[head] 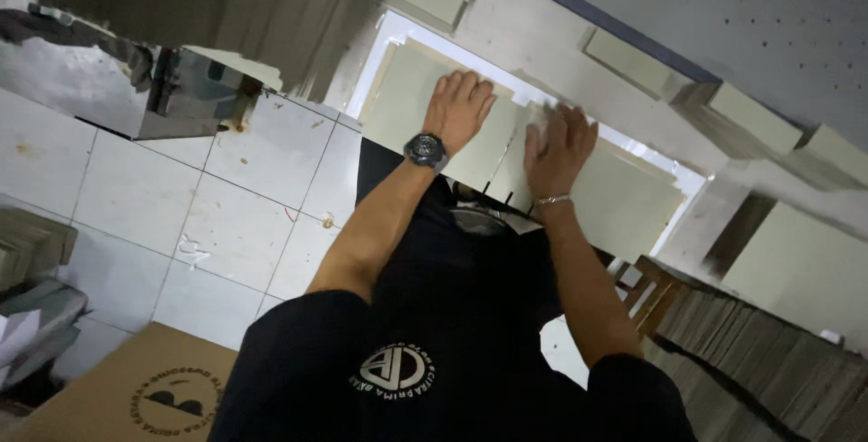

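Pressing flat, the left hand (459, 108) and right hand (559, 145) spread open-palmed on pale sheets (411, 103), steadying them on the table (506, 22).

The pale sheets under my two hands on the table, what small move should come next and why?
Probably slide the right hand leftward to close the sheets together. The left hand lies flat on the left pale sheet, while the right hand presses the neighbouring sheet, which sits skewed and overlaps it near the middle. Their edges do not line up on the white table.
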